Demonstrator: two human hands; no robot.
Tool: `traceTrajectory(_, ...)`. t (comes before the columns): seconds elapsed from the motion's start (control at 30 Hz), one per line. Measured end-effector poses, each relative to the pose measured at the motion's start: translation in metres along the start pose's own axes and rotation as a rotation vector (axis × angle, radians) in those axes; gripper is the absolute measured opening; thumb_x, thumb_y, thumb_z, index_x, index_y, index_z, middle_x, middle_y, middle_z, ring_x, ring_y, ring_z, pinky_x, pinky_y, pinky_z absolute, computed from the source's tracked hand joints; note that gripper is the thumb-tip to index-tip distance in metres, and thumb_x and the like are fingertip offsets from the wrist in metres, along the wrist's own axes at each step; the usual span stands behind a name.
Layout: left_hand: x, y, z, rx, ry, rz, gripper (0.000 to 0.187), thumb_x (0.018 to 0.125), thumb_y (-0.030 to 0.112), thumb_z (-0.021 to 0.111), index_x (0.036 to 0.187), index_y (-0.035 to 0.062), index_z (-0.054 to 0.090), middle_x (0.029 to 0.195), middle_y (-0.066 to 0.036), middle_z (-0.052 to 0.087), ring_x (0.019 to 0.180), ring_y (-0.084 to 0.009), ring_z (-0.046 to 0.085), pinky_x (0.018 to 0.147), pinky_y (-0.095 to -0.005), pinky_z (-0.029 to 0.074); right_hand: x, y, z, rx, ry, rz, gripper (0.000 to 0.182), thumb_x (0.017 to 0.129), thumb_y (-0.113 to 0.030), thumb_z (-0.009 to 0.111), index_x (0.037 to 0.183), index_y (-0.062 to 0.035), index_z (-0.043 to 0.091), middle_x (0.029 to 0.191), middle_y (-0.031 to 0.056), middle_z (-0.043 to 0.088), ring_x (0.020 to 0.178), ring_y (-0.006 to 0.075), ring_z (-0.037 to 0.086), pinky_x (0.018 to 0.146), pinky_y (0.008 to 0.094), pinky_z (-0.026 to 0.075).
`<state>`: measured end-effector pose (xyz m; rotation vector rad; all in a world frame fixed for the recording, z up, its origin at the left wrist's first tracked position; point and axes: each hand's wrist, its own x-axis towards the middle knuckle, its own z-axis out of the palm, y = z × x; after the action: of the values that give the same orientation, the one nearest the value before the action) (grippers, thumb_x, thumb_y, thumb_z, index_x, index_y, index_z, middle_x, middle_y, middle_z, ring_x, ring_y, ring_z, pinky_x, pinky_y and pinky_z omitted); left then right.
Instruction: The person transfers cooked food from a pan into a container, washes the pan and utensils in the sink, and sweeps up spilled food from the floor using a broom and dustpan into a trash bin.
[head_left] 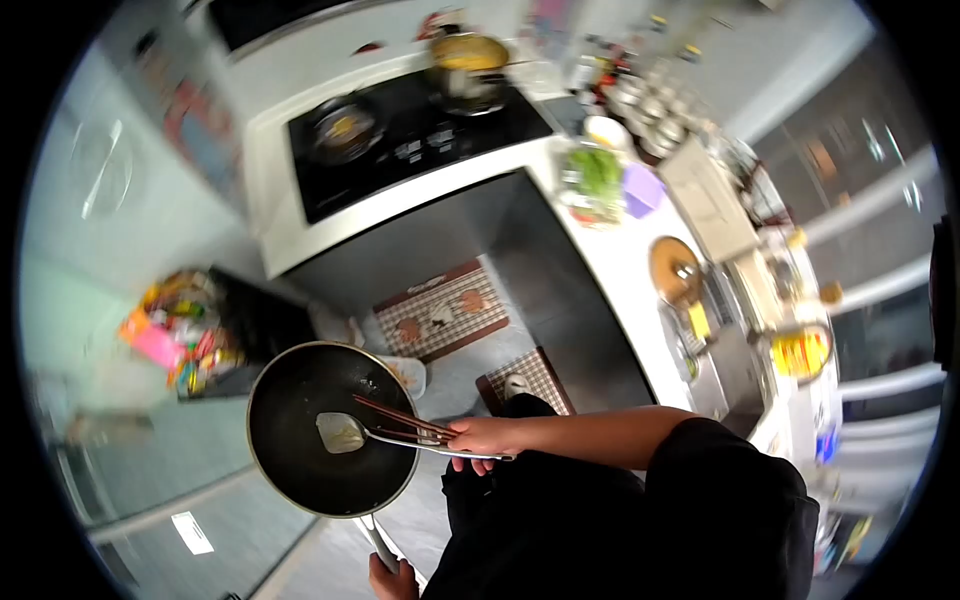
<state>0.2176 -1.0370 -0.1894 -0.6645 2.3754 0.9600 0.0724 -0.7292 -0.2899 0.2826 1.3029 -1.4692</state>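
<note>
My left hand point(392, 580) grips the handle of a black frying pan point(300, 455), held out over the floor at the lower left. My right hand point(483, 438) holds a metal spatula point(345, 433) together with a pair of brown chopsticks point(400, 416); their tips reach over the pan's dark inside. The pan looks empty apart from the spatula blade.
A black hob point(420, 140) at the top carries a small dark pan point(343, 130) and a pot point(468, 65) with yellow food. The white counter point(620, 260) on the right holds greens point(597, 172), a purple tub point(643, 190), a wooden board point(675, 268) and the sink area. Checked mats point(440, 312) lie on the floor.
</note>
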Motion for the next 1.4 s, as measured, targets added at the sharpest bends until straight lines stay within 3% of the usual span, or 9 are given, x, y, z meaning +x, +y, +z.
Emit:
traceTrajectory(0.1,0.029,0.003,-0.011,0.225,-0.024,0.291,0.029,0.083,0.022,0.063,0.097,-0.0027,0.054,0.078,-0.025,0.060,0.069,-0.0413,0.056,0.066,-0.0494,0.046,-0.069,0.010,-0.010,0.110,0.146,-0.093,0.029,0.102,-0.023,0.040,0.124,-0.0054,0.050,0.095,0.0105,0.067,0.059,0.0187,0.064,0.047,0.0288,0.048)
traceTrajectory(0.4,-0.022,0.230,0.050,0.630,-0.280,0.895,0.029,0.090,0.021,0.066,0.109,-0.0007,0.060,0.090,-0.020,0.063,0.079,-0.0322,0.059,0.074,-0.0400,0.049,-0.285,0.135,-0.040,0.335,0.619,-0.547,0.037,0.105,-0.024,0.040,0.136,-0.0053,0.046,0.090,0.0062,0.063,0.056,0.0143,0.061,0.048,0.0271,0.050)
traceTrajectory(0.43,-0.018,0.233,0.082,0.347,-0.333,1.143,0.013,0.077,0.005,0.064,0.081,0.0018,0.052,0.061,-0.010,0.053,0.049,-0.0170,0.055,0.048,-0.0337,0.042,-0.316,0.152,-0.040,0.367,0.670,-0.570,0.041,0.105,-0.024,0.040,0.142,-0.0067,0.043,0.089,0.0050,0.062,0.056,0.0124,0.059,0.047,0.0264,0.049)
traceTrajectory(0.57,-0.071,0.304,0.189,0.616,-0.655,1.216,0.011,0.079,0.003,0.064,0.087,0.0018,0.056,0.066,-0.008,0.055,0.050,-0.0134,0.054,0.048,-0.0316,0.041,-0.415,0.296,-0.059,0.563,0.850,-0.485,0.044,0.106,-0.025,0.040,0.146,-0.0074,0.041,0.087,0.0048,0.061,0.056,0.0122,0.059,0.048,0.0263,0.049)
traceTrajectory(0.63,-0.077,0.329,0.234,0.671,-0.861,1.034,0.015,0.084,0.004,0.064,0.098,0.0010,0.059,0.067,-0.006,0.058,0.051,-0.0129,0.057,0.047,-0.0308,0.043,-0.446,0.338,-0.056,0.644,0.927,-0.418,0.042,0.105,-0.024,0.042,0.142,-0.0054,0.045,0.087,0.0052,0.062,0.056,0.0131,0.060,0.048,0.0275,0.051)
traceTrajectory(0.7,-0.114,0.350,0.293,0.767,-0.955,0.974,0.025,0.078,0.008,0.069,0.100,-0.0020,0.061,0.077,-0.014,0.062,0.066,-0.0214,0.061,0.062,-0.0362,0.048,-0.467,0.400,-0.061,0.745,0.950,-0.353,0.043,0.103,-0.026,0.046,0.141,-0.0053,0.048,0.084,0.0062,0.062,0.053,0.0144,0.060,0.047,0.0281,0.051)
traceTrajectory(0.83,-0.157,0.373,0.412,1.006,-1.183,0.924,0.024,0.083,0.013,0.067,0.100,-0.0028,0.061,0.072,-0.012,0.062,0.053,-0.0190,0.059,0.053,-0.0355,0.049,-0.487,0.509,-0.079,0.880,0.971,-0.193,0.039,0.102,-0.027,0.049,0.132,-0.0046,0.056,0.074,0.0057,0.061,0.051,0.0172,0.061,0.045,0.0307,0.051)
traceTrajectory(0.97,-0.210,0.388,0.511,1.138,-1.289,0.918,0.019,0.084,0.015,0.063,0.092,-0.0018,0.059,0.066,-0.009,0.059,0.051,-0.0180,0.058,0.050,-0.0356,0.048,-0.472,0.599,-0.107,0.991,1.011,-0.125,0.032,0.101,-0.029,0.051,0.096,-0.0007,0.064,0.073,0.0073,0.062,0.051,0.0182,0.060,0.043,0.0317,0.049)
traceTrajectory(1.4,-0.197,0.376,0.676,1.434,-1.275,1.121,0.027,0.075,0.025,0.067,0.090,0.0022,0.066,0.076,-0.016,0.067,0.062,-0.0255,0.067,0.059,-0.0418,0.053,-0.406,0.676,-0.176,1.201,1.092,-0.072,0.032,0.100,-0.029,0.051,0.092,-0.0003,0.061,0.068,0.0090,0.057,0.052,0.0198,0.058,0.044,0.0350,0.047)
